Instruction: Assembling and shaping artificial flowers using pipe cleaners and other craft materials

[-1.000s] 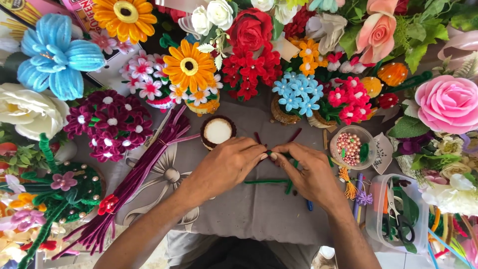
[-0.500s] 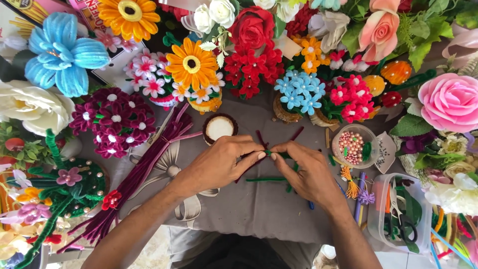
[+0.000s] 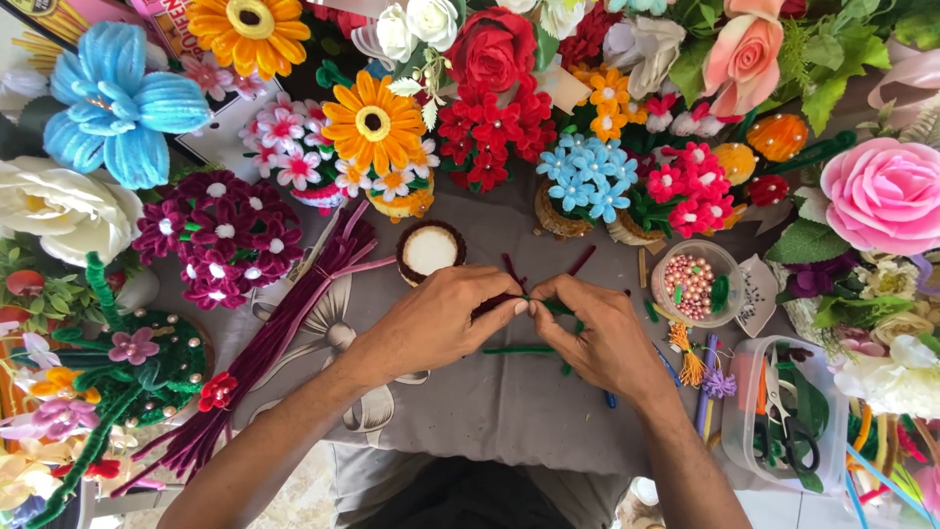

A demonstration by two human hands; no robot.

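Note:
My left hand [image 3: 441,318] and my right hand [image 3: 597,333] meet at the middle of the grey cloth [image 3: 470,411], fingertips pinched together on a small piece of dark red and green pipe cleaner [image 3: 524,297]. Dark red ends stick up behind the fingers. A green pipe cleaner [image 3: 514,350] lies on the cloth just below the hands. A small round brown base with a white top [image 3: 429,251] stands just beyond my left hand.
A bundle of maroon pipe cleaners [image 3: 284,333] lies at the left. Handmade flowers ring the table's back and sides. A bowl of pink beads [image 3: 690,284] sits at the right, and a clear tub with scissors [image 3: 783,411] lower right.
Both hands have stayed at the same spot; the fingers have shifted slightly on the small pipe cleaner piece between them.

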